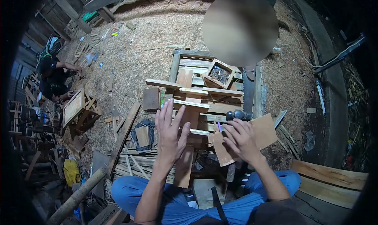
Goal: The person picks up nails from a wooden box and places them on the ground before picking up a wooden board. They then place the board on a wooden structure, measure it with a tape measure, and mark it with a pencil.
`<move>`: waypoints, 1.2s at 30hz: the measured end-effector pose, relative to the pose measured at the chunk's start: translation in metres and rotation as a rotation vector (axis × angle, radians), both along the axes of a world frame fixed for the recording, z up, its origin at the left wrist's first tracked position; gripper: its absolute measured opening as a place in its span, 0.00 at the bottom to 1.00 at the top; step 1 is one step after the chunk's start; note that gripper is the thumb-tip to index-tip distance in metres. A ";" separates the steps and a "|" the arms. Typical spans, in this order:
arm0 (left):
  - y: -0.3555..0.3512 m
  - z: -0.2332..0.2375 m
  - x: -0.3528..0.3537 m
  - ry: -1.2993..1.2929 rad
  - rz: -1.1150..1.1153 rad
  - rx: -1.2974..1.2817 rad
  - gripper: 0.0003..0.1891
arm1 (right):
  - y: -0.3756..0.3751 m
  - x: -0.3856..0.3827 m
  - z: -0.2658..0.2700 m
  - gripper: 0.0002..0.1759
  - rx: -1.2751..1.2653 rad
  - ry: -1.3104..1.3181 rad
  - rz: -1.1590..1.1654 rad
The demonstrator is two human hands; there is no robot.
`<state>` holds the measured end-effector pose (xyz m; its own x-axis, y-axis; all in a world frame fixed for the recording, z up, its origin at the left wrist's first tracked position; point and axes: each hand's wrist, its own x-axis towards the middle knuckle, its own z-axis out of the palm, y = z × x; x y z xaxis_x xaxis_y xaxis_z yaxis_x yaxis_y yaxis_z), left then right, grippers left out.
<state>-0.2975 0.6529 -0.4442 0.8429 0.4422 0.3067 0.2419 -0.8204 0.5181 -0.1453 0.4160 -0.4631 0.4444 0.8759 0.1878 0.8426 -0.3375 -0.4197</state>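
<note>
My left hand (pixel 170 132) is raised with fingers stretched out and spread, holding nothing. It hovers beside narrow wooden strips (pixel 191 103) that lie across a longer plank (pixel 193 116). My right hand (pixel 241 140) lies over a thin flat wooden board (pixel 263 133), its fingers apart and slightly bent; whether they press on it is hard to tell. Just beyond those fingers is a dark, round-headed hammer (pixel 239 115). A purple pen (pixel 219 126) stands out near the board's left end.
A slatted wooden work frame (pixel 256 95) carries a wooden box of nails (pixel 219 74) and a handsaw (pixel 248 91). Another person (pixel 53 77) crouches at left by a small wooden stool (pixel 78 109). Offcuts and a long beam (pixel 124 138) lie on shavings. A blurred disc covers the upper right.
</note>
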 end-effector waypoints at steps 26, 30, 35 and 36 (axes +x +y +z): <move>-0.088 0.000 0.000 0.381 -0.480 0.108 0.38 | -0.050 0.005 0.016 0.68 -0.261 0.079 0.025; -0.088 -0.003 0.003 0.451 -0.503 0.158 0.44 | -0.053 0.008 0.016 0.66 -0.275 0.064 0.007; -0.091 0.006 0.011 0.507 -0.518 0.135 0.48 | -0.053 0.006 0.021 0.62 -0.282 0.007 0.021; -0.093 0.005 0.013 0.473 -0.505 0.082 0.48 | -0.054 0.006 0.019 0.61 -0.268 -0.019 0.006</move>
<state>-0.2847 0.5600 -0.4389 0.9905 -0.0485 -0.1288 0.0045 -0.9238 0.3828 -0.1396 0.3619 -0.4439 0.4377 0.8981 -0.0429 0.8516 -0.4294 -0.3007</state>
